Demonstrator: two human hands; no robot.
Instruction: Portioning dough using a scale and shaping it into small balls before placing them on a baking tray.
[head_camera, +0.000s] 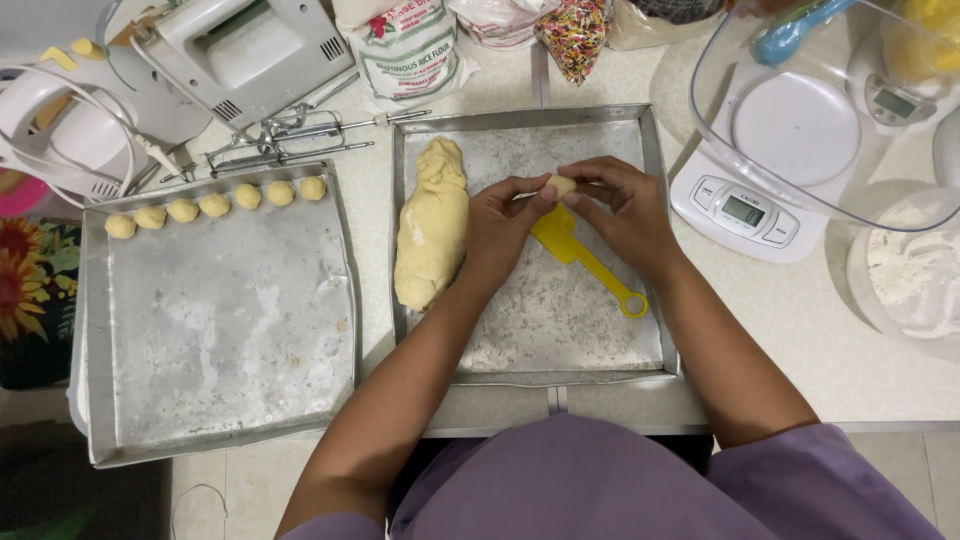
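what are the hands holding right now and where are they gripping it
A small piece of dough, pinched at its sides between the fingertips of the left hand and the right hand, above the right tray.

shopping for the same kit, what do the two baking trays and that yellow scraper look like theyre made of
Both baking trays, left and right, look like bare metal, probably aluminium: dull grey, blotchy, scuffed, with folded rims. The yellow scraper looks like moulded plastic: uniform bright colour, smooth sheen, a ring at the handle end.
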